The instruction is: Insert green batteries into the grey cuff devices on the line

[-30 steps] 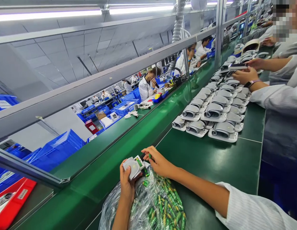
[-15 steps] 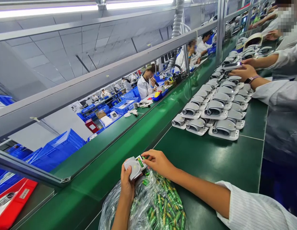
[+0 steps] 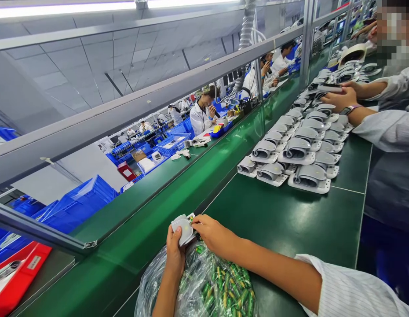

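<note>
Apparently, work is only partway: the left hand grips a grey device, the right hand touches its end, pinching unclear; many batteries lie in the bag.

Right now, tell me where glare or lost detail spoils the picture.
In the head view, the ceiling lights burn out to white; in the head view, the green bench shows a pale sheen and the plastic bag bright glints; also in the head view, the right hand covers part of the gray device, hiding detail.
</note>
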The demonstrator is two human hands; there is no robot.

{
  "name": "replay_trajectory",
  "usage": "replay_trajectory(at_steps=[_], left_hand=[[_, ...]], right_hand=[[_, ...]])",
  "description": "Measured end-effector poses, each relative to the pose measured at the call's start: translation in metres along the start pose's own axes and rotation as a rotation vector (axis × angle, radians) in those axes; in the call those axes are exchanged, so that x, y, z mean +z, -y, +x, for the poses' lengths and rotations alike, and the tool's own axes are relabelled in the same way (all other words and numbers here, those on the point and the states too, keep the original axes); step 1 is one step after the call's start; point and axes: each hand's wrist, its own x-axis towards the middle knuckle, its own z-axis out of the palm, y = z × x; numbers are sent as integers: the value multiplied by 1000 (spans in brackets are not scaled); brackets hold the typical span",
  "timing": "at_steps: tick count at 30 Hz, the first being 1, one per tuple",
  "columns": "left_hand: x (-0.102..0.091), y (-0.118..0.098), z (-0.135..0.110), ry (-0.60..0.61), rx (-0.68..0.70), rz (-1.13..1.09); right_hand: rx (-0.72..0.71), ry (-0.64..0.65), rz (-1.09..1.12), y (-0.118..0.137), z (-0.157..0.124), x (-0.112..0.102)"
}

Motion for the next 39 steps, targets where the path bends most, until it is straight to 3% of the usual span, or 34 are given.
replay_trajectory(at_steps=[4, 10, 13, 17, 19, 22, 25, 28, 33, 36, 39], left_hand=[[0, 2, 0, 22, 8, 17], [-5, 7, -4, 49, 32, -12], [-10, 8, -2, 76, 4, -17], [-10, 7, -3, 118, 5, 8], [-5, 4, -7, 133, 19, 27], [3, -3, -14, 199, 23, 8], [7, -11, -18, 253, -59, -108], [5, -12, -18, 243, -120, -65], [4, -6, -14, 171, -81, 24], [11, -22, -16, 120, -31, -57], [21, -55, -37, 59, 107, 50]], right_hand=[[37, 26, 24, -2, 2, -8], [120, -56, 172, 4, 2, -13], [317, -99, 454, 8, 2, -9], [592, -7, 861, 7, 5, -6], [630, 1, 865, 4, 6, -2], [667, -96, 817, -5, 8, 4], [627, -216, 759, -17, 11, 4], [474, -255, 541, -21, 11, -12], [190, 68, 503, -13, 6, -37], [264, -29, 797, -15, 10, -35], [478, -171, 1407, -19, 19, -39]])
